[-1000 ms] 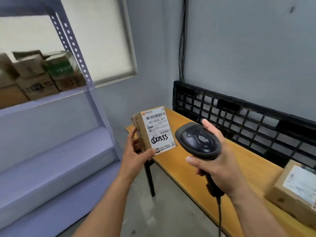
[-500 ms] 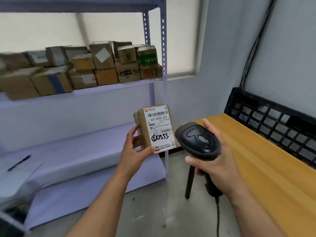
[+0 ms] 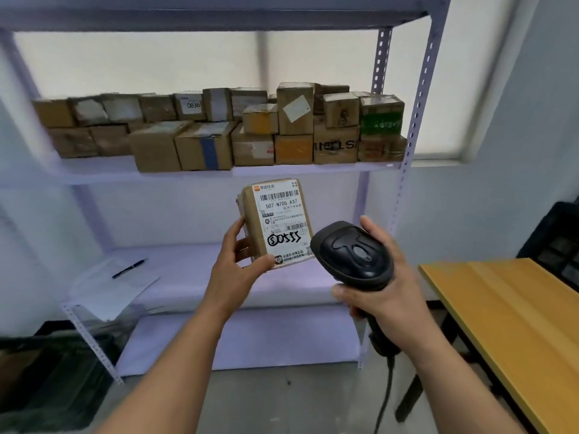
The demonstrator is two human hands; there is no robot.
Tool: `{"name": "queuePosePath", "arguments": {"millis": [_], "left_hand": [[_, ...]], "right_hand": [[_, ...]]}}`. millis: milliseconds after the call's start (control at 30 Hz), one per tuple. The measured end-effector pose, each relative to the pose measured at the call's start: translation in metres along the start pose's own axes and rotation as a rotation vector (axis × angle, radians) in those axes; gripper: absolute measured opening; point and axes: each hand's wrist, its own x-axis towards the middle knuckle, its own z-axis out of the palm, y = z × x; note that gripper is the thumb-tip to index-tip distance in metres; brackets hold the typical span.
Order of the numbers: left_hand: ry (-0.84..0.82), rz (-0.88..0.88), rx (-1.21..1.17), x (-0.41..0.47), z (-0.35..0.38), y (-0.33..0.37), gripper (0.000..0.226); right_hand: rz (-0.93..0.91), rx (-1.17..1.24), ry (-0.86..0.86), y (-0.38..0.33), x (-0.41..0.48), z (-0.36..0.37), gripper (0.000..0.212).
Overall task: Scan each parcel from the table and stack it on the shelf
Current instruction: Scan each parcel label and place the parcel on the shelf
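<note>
The left hand (image 3: 239, 270) holds a small cardboard parcel (image 3: 275, 222) upright in the middle of the scene, thumb curled over its near lower corner and fingers wrapped behind its left side. The parcel's white shipping label faces the camera, with barcodes, the print "507-N705 A37" and a black handwritten mark. Just right of the parcel, the right hand (image 3: 385, 278) grips a black barcode scanner (image 3: 352, 256) by its handle, fingers closed round it, the scanner head near the parcel's lower right corner; I cannot tell whether they touch. A dark cable hangs from the handle toward the floor.

Beyond the hands stands a pale metal shelf (image 3: 404, 170). Its upper level carries a row of stacked cardboard boxes (image 3: 219, 133), some two high. On the lower level, to the left, lie sheets of paper (image 3: 116, 289) with a pen (image 3: 128, 268) on top. At the right edge is a yellow wooden surface (image 3: 507, 311), with a black crate (image 3: 560, 245) at its far end.
</note>
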Motion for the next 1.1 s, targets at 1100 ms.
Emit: {"name": "queuePosePath", "arguments": {"millis": [1100], "left_hand": [[0.049,0.042,-0.029,0.349,-0.14,0.041,0.068]], "right_hand": [[-0.122,-0.095,0.026,0.008,0.268,0.116,0.097]]}}
